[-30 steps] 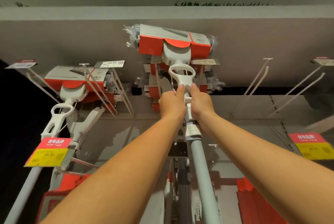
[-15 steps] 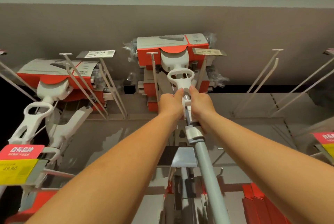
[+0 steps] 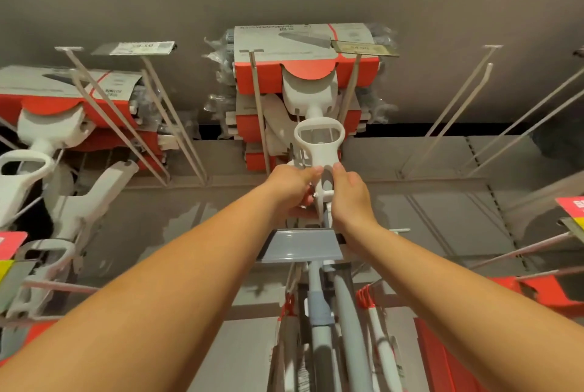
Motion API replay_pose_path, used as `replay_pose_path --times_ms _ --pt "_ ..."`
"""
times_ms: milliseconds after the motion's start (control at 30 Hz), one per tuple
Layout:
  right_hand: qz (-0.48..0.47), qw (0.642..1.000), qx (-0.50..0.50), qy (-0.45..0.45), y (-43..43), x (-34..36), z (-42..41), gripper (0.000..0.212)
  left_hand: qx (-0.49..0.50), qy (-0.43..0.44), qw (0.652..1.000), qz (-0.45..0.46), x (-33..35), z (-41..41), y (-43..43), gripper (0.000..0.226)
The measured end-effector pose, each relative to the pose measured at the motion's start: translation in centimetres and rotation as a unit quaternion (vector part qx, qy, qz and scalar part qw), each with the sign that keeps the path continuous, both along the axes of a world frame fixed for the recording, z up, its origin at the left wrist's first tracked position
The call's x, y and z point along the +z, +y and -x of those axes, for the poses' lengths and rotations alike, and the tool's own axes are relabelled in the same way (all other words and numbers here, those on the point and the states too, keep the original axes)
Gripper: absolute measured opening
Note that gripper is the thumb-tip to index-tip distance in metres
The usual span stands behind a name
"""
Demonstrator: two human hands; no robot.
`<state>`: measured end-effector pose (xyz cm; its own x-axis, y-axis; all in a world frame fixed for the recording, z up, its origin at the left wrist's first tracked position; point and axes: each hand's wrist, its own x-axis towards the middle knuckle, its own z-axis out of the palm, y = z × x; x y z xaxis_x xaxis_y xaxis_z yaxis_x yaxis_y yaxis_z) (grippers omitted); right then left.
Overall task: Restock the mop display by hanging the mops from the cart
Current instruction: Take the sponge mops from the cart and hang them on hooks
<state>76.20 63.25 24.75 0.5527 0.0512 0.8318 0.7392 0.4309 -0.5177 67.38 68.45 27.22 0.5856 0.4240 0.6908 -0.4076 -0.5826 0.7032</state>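
Observation:
A mop hangs upside down in front of me, its red and grey boxed head (image 3: 305, 62) up between two metal hook rods (image 3: 256, 100). Below the head is its white loop handle (image 3: 319, 141), and its grey pole (image 3: 346, 312) runs down between my arms. My left hand (image 3: 292, 189) grips the white neck just under the loop from the left. My right hand (image 3: 349, 194) grips the same neck from the right. More boxed mop heads (image 3: 252, 129) sit behind it on the same hook.
Another set of mops (image 3: 53, 116) hangs on the hooks at left, with a price tag (image 3: 134, 47) above. Bare hook rods (image 3: 455, 113) stick out at right. A grey label holder (image 3: 301, 244) sits under my hands, and red packs (image 3: 537, 293) lie low right.
The mop head has gone further in between the hook rods and sits lower against the wall. My view has tilted down, and both hands stay on the neck.

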Motion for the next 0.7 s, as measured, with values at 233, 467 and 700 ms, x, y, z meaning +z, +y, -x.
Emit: replay_pose_path --times_ms 233,467,700 --pt "0.042 0.998 -0.038 0.008 -0.6 0.1 0.4 0.040 0.027 0.042 0.999 0.001 0.2 0.6 0.3 0.034" --pt "0.113 0.991 -0.070 0.003 -2.5 -0.1 1.0 0.042 0.121 0.037 0.990 -0.064 0.0 1.5 -0.6 0.021" --pt "0.209 0.967 -0.146 -0.018 -3.7 -1.1 2.7 0.037 0.301 0.087 0.915 -0.253 -0.6 2.8 -1.7 0.023"
